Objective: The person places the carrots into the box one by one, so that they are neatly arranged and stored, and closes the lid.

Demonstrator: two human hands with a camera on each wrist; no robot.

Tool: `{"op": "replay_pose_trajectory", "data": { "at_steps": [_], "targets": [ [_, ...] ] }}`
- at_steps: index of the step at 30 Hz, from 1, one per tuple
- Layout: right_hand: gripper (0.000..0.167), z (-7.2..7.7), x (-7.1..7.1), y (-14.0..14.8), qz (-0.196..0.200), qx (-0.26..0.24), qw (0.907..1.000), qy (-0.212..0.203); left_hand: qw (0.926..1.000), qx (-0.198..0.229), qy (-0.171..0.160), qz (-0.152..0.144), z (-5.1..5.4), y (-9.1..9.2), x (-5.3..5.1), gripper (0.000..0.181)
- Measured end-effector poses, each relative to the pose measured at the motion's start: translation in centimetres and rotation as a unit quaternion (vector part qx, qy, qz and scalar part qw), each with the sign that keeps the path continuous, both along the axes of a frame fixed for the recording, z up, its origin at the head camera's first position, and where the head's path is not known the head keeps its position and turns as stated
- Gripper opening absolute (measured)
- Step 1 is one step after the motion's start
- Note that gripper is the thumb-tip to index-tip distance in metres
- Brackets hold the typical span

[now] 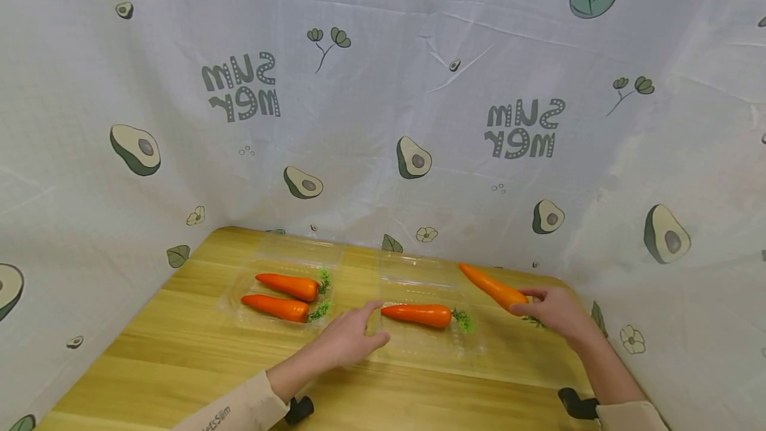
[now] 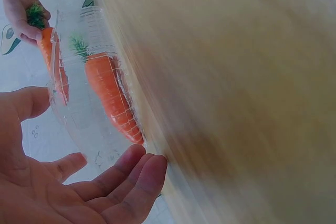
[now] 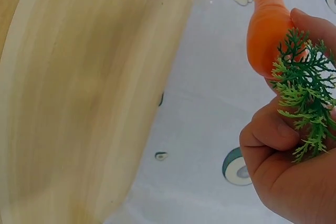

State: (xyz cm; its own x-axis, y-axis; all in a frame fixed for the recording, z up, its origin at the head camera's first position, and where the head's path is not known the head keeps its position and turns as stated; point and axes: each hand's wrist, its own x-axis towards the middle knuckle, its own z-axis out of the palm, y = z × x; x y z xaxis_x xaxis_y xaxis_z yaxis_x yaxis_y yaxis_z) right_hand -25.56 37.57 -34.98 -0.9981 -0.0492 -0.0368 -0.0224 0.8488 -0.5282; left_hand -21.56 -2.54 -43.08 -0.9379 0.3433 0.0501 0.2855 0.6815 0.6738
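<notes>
"Where's the held carrot (image 1: 487,285)?"
"Near one clear container's (image 1: 425,346) right end, its thick end pinched in the right hand (image 1: 556,312)."
"And the left hand (image 1: 350,339)?"
"Spread loosely beside that container's lone carrot (image 1: 419,314). Two more carrots (image 1: 290,285) lie in the left container (image 1: 254,316)."

On your table (image 1: 197,344), the left tray (image 1: 241,285) bears two carrots (image 1: 275,307), one behind the other. To its right, the right tray (image 1: 419,344) bears a single carrot (image 1: 419,314). Your left hand (image 1: 352,336) is between the trays, nearer the right one. Your right hand (image 1: 553,311), right of both trays, holds a fourth carrot (image 1: 491,286). The curtain (image 1: 359,98) hangs behind and either side.
</notes>
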Motion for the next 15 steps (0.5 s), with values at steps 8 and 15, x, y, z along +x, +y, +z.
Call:
{"op": "replay_pose_trajectory", "data": {
  "at_steps": [8,15],
  "targets": [
    [0.073,0.6,0.5,-1.5,0.017,-0.018,0.9996,-0.01,1.0,0.004,-0.004,-0.001,-0.1,0.0,0.0,0.072],
    [0.07,0.9,0.8,-2.6,0.038,-0.022,0.9989,-0.017,1.0,0.004,-0.004,-0.002,0.0,0.0,0.0,0.071]
  ]
}}
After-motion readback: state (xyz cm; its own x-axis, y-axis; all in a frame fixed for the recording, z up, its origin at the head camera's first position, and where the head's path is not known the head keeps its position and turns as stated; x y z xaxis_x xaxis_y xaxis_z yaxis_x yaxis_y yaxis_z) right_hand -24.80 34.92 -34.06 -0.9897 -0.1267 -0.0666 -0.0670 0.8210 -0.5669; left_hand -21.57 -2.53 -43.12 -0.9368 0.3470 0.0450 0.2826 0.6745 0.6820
